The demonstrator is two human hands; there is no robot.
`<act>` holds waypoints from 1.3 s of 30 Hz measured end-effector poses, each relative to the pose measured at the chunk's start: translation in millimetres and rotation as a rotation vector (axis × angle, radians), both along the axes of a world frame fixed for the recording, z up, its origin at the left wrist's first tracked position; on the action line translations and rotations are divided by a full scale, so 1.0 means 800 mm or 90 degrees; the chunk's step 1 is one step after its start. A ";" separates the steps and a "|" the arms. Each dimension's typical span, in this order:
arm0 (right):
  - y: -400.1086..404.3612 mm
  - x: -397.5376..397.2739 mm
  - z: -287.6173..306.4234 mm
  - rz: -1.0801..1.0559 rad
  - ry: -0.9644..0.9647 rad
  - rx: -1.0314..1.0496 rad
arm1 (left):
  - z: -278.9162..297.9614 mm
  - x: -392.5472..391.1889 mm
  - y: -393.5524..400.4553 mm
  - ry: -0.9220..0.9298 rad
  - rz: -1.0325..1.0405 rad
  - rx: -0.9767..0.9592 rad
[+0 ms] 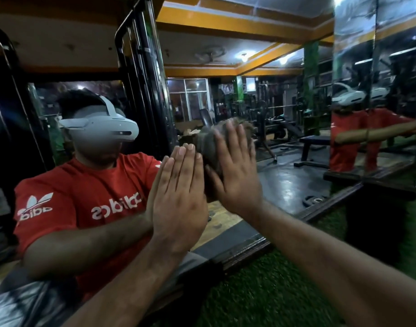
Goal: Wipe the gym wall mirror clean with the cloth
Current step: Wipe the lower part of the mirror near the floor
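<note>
The wall mirror (284, 175) fills the view ahead and reflects me in a red shirt and white headset. My right hand (236, 175) presses a crumpled grey-brown cloth (208, 147) flat against the glass, fingers spread and pointing up. The cloth bulges out to the left of the hand and is mostly covered by it. Just to its left, my left hand (178, 194) lies flat on the glass with straight fingers, holding nothing, fingertips meeting their reflection.
The mirror's dark lower frame (244, 250) runs diagonally above green turf flooring (273, 293). A second mirror panel (376, 102) stands on the right wall. Black machine uprights (141, 67) rise at the left. A shiny black object (25, 303) sits at the lower left.
</note>
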State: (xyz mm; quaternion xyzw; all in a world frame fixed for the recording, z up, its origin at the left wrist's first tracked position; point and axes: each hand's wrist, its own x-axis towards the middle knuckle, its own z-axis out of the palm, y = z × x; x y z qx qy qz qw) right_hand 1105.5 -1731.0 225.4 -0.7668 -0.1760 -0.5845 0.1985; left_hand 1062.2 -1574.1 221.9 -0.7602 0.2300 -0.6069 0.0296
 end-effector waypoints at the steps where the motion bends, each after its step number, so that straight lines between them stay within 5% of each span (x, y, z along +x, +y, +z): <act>1: -0.007 0.000 -0.016 0.011 -0.026 -0.080 | -0.005 -0.001 -0.001 0.007 -0.008 0.007; 3: -0.031 0.007 -0.031 0.008 -0.052 -0.106 | -0.016 -0.003 -0.003 0.012 -0.022 0.023; 7: 0.006 0.003 -0.053 0.001 0.057 0.240 | -0.031 -0.006 -0.010 0.019 -0.032 0.048; 11: -0.021 -0.002 -0.126 0.040 0.020 -0.024 | -0.033 -0.008 -0.018 0.036 -0.050 0.064; 12: -0.035 0.000 -0.138 0.028 0.029 -0.005 | -0.032 -0.008 -0.020 0.040 -0.058 0.067; 16: 0.003 -0.012 -0.168 0.016 0.142 0.289 | -0.026 -0.001 -0.027 0.047 -0.061 0.121; 21: -0.021 -0.016 -0.223 0.016 0.082 0.024 | -0.024 0.014 -0.034 0.055 -0.019 0.183; 25: -0.004 -0.007 -0.169 0.036 0.161 0.390 | -0.031 0.023 -0.037 0.050 0.026 0.199; 29: -0.027 0.000 -0.150 0.094 0.063 0.097 | -0.013 0.026 -0.048 0.003 0.020 0.189; 34: -0.045 0.021 -0.064 0.095 0.083 0.332 | 0.014 0.035 -0.057 -0.015 0.032 0.140; 37: -0.053 0.019 -0.039 0.116 0.006 0.054 | 0.026 0.035 -0.056 -0.004 0.024 0.125; 39: -0.081 0.029 -0.016 0.078 -0.039 0.035 | 0.031 0.036 -0.058 -0.008 0.025 0.125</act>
